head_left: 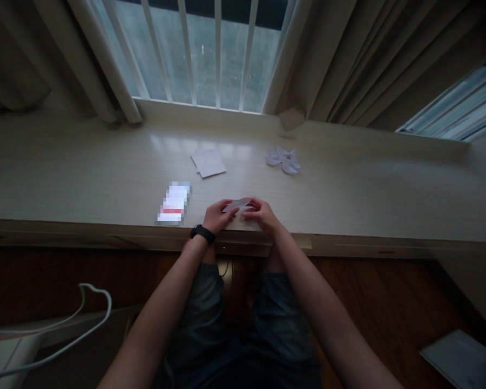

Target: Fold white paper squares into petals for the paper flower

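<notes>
A small piece of folded white paper point(238, 205) is held between my two hands, just above the front of the pale windowsill counter point(348, 200). My left hand point(219, 215), with a black band on its wrist, closes on the paper's left side. On the other side, my right hand point(263, 214) pinches its right edge. The exact folds are too small to make out. Beyond my hands to the left lies a short stack of square white paper sheets point(209, 163). Several folded white paper pieces point(283, 160) sit in a cluster to the right.
A blurred-out phone-like screen point(174, 203) lies left of my hands near the counter's front edge. Curtains point(328, 59) flank a barred window point(198, 59) at the back. A white cable point(105, 302) loops at lower left, and a flat grey object point(464, 356) is on the floor at right.
</notes>
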{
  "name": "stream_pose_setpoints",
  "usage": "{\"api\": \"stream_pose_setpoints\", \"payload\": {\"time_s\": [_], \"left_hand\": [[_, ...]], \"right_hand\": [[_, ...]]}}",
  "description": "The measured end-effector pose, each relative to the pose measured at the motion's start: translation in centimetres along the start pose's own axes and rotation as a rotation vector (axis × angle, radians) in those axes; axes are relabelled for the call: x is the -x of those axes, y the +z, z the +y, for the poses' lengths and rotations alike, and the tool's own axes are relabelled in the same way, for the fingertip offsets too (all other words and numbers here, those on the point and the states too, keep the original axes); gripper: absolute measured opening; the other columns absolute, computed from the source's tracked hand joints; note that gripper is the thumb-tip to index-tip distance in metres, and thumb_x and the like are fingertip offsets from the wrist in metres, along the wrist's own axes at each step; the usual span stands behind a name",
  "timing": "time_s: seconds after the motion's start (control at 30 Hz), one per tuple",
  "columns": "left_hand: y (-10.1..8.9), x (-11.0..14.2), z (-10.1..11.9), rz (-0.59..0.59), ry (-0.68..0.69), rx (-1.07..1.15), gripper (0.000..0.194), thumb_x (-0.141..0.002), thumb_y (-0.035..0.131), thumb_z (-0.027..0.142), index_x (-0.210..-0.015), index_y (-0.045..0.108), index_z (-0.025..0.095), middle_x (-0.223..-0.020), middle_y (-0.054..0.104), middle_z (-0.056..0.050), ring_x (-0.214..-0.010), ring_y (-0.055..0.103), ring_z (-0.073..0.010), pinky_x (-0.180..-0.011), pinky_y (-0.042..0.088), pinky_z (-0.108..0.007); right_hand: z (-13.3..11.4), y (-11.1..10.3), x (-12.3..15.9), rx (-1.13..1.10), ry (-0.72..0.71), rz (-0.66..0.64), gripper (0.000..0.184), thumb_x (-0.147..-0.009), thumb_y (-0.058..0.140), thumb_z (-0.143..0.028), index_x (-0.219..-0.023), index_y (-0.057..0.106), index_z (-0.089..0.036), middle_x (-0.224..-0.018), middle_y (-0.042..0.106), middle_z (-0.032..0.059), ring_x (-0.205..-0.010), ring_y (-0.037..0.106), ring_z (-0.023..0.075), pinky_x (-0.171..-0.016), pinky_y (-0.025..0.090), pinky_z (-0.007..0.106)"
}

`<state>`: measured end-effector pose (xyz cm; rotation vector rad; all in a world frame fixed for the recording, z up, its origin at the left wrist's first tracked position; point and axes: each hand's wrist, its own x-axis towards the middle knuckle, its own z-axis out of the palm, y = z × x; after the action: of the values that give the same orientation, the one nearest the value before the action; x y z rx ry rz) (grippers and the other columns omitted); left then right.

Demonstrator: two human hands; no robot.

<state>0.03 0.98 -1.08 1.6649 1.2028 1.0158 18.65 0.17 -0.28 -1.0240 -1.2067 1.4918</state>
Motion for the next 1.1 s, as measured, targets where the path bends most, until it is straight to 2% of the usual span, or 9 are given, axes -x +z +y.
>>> {"api": "stream_pose_setpoints", "payload": {"time_s": [0.13, 0.23, 0.33, 0.43, 0.53, 0.67, 0.77, 0.9, 1.1], "left_hand": [[-0.1, 0.0, 0.0, 0.003, 0.017, -0.065, 0.042, -0.082, 0.062, 0.050, -0.107, 0.068, 0.018, -0.085, 0.074, -0.007, -0.067, 0.068, -0.0186, -0.063, 0.052, -0.027], [-0.2, 0.0, 0.2, 0.012, 0.038, -0.146, 0.042, -0.082, 0.062, 0.049, -0.109, 0.069, 0.018, -0.088, 0.074, -0.008, -0.075, 0.068, -0.0208, -0.068, 0.052, -0.029], [-0.3, 0.1, 0.5, 0.012, 0.080, -0.195, 0.042, -0.080, 0.065, 0.047, -0.113, 0.068, 0.020, -0.098, 0.073, -0.008, -0.086, 0.068, -0.0224, -0.075, 0.052, -0.030], [-0.3, 0.2, 0.6, -0.003, 0.125, -0.171, 0.042, -0.082, 0.064, 0.043, -0.118, 0.066, 0.023, -0.105, 0.072, -0.006, -0.090, 0.066, -0.0208, -0.077, 0.051, -0.029], [-0.3, 0.4, 0.5, -0.028, 0.110, -0.159, 0.034, -0.085, 0.059, 0.041, -0.113, 0.069, 0.023, -0.094, 0.073, -0.004, -0.078, 0.066, -0.0174, -0.072, 0.051, -0.027], [-0.2, 0.4, 0.4, -0.052, 0.094, -0.148, 0.030, -0.081, 0.064, 0.044, -0.098, 0.072, 0.021, -0.086, 0.073, -0.004, -0.074, 0.065, -0.0164, -0.071, 0.051, -0.026], [-0.3, 0.3, 0.2, -0.065, 0.083, -0.090, 0.032, -0.072, 0.072, 0.044, -0.092, 0.072, 0.019, -0.083, 0.073, -0.004, -0.073, 0.066, -0.0171, -0.070, 0.051, -0.027], [-0.5, 0.0, -0.2, -0.031, 0.047, -0.079, 0.031, -0.067, 0.076, 0.043, -0.083, 0.072, 0.017, -0.072, 0.071, -0.004, -0.065, 0.064, -0.0165, -0.062, 0.049, -0.026], [-0.8, -0.1, 0.0, -0.026, 0.040, -0.035, 0.030, -0.062, 0.079, 0.042, -0.074, 0.070, 0.016, -0.071, 0.070, -0.003, -0.063, 0.062, -0.0155, -0.061, 0.048, -0.025]], "right_hand": [[0.6, 0.4, 0.0, 0.085, -0.122, 0.067, 0.066, -0.058, 0.079, -0.027, -0.120, 0.054, -0.027, -0.116, 0.060, 0.0030, -0.079, 0.062, 0.0141, -0.071, 0.057, 0.029], [0.7, 1.1, 0.2, 0.300, -0.238, 0.165, 0.048, -0.066, 0.072, -0.022, -0.112, 0.058, -0.026, -0.123, 0.057, 0.0039, -0.086, 0.062, 0.0154, -0.078, 0.056, 0.031], [0.5, 1.5, 0.7, 0.622, -0.367, 0.225, 0.028, -0.075, 0.061, -0.015, -0.101, 0.064, -0.024, -0.119, 0.058, 0.0054, -0.099, 0.060, 0.0191, -0.084, 0.053, 0.032], [0.2, 1.4, 1.1, 0.893, -0.431, 0.171, 0.022, -0.080, 0.055, -0.011, -0.093, 0.068, -0.023, -0.110, 0.063, 0.0062, -0.099, 0.060, 0.0208, -0.087, 0.050, 0.034], [-0.1, 1.2, 1.1, 1.046, -0.429, 0.099, 0.021, -0.083, 0.054, -0.012, -0.092, 0.070, -0.021, -0.104, 0.066, 0.0081, -0.093, 0.062, 0.0214, -0.085, 0.049, 0.034], [-0.3, 0.9, 0.9, 1.117, -0.421, 0.084, 0.022, -0.082, 0.053, -0.007, -0.087, 0.071, -0.019, -0.100, 0.067, 0.0093, -0.089, 0.062, 0.0205, -0.083, 0.048, 0.032], [-0.4, 0.8, 0.8, 1.063, -0.420, 0.091, 0.018, -0.081, 0.056, -0.008, -0.082, 0.071, -0.019, -0.097, 0.068, 0.0082, -0.087, 0.062, 0.0192, -0.082, 0.048, 0.032], [-0.6, 0.7, 0.9, 0.981, -0.397, 0.077, 0.012, -0.079, 0.062, -0.011, -0.077, 0.070, -0.021, -0.090, 0.068, 0.0055, -0.082, 0.062, 0.0180, -0.079, 0.047, 0.031], [-0.7, 1.0, 1.1, 1.070, -0.391, 0.122, 0.012, -0.078, 0.061, -0.011, -0.077, 0.068, -0.020, -0.086, 0.068, 0.0063, -0.080, 0.060, 0.0189, -0.075, 0.044, 0.030]]}}
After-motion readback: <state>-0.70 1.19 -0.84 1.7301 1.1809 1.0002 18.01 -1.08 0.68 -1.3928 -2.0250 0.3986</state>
